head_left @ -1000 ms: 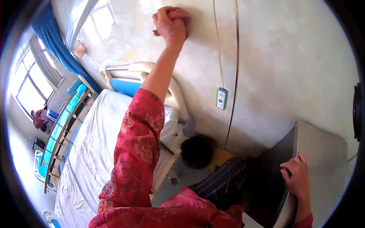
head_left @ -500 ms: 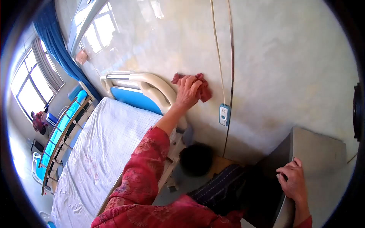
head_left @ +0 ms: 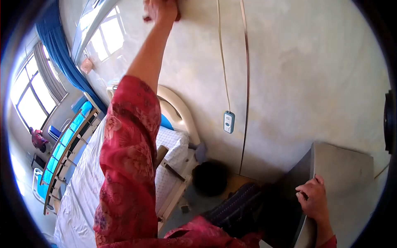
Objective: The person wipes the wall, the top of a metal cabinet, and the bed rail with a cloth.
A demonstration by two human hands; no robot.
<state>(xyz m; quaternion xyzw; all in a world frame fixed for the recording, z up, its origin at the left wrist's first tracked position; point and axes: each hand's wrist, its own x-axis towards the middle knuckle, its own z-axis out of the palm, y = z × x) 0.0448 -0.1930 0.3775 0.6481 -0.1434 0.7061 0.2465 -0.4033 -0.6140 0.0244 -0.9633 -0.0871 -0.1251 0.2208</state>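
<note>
High on the wall, my left hand (head_left: 160, 11) presses a red cloth (head_left: 178, 17) against the surface. Only scraps of the cloth show beside the hand, and the frame's top edge cuts off the fingertips. My left arm, in a red flowered sleeve, stretches up across the bed. At the lower right, my right hand (head_left: 315, 199) rests by the front edge of a grey cabinet (head_left: 343, 165). Its fingers are loosely bent and apart, with nothing seen in them.
A bed (head_left: 78, 198) with a white sheet and a cream headboard (head_left: 182, 107) stands at left. A power strip (head_left: 228, 122) hangs by its cord on the wall (head_left: 289, 82). Below is a dark round object (head_left: 210, 178). A person (head_left: 38, 139) is near the far window.
My left hand has slid the cloth up the wall and leftward, from beside the headboard to the top of the view. My right hand has stayed by the cabinet.
</note>
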